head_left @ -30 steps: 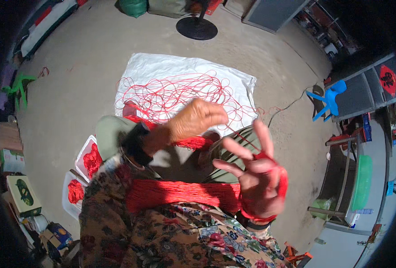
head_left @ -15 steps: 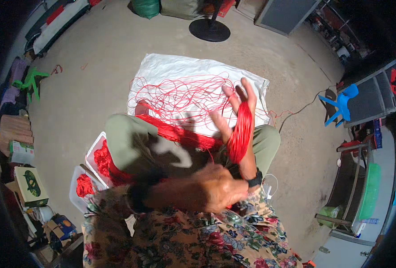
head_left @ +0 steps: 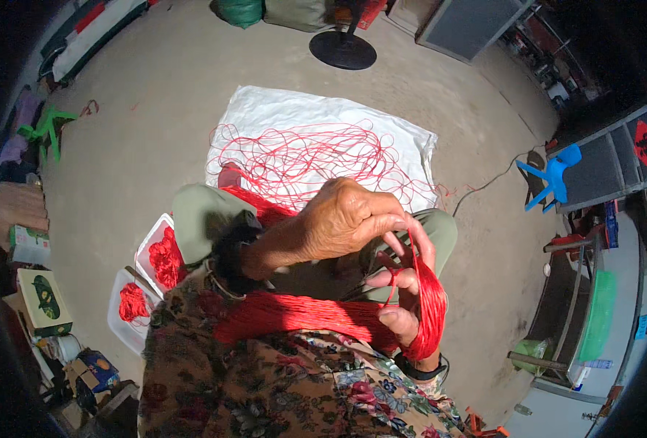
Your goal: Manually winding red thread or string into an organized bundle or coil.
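Both hands are meeting: left hand [head_left: 345,219] is pinching red cord [head_left: 429,306] looping around the gripping right hand [head_left: 403,306]; earlier, left was lying lower.

Bare concrete floor [head_left: 155,109], evenly lit. White sheet [head_left: 279,117] spread on it. Round black stand base [head_left: 342,50] at top, green sack [head_left: 239,11] beside it. Blue plastic chair [head_left: 553,175] at right near grey cabinet [head_left: 601,168]. Green stool [head_left: 46,131] at left; cardboard boxes [head_left: 35,292] stacked lower left.
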Tool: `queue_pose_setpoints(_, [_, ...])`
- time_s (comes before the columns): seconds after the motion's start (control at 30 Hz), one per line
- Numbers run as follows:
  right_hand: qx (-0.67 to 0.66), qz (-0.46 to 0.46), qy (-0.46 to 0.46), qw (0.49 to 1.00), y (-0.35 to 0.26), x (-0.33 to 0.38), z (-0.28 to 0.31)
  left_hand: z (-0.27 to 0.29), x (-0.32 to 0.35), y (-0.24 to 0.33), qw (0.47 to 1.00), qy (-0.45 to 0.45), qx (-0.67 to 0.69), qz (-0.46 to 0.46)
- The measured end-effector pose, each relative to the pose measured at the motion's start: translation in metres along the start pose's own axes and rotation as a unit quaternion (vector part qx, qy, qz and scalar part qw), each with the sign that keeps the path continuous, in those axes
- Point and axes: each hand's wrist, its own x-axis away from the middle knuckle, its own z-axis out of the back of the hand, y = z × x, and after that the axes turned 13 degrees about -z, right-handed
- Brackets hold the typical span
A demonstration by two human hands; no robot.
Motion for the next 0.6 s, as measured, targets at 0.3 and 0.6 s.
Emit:
queue_pose_setpoints(0.3, [-0.198,0.107,-0.099,0.969,-0.01,-0.012,-0.005,-0.039,0.043,-0.023,0.973,0.095,0.173,0.123])
queue_pose_setpoints(0.6, [0.073,0.046,0.149,0.985,0.021,-0.096,-0.005,-0.062,0.047,0.056,0.979,-0.183,0.077,-0.047])
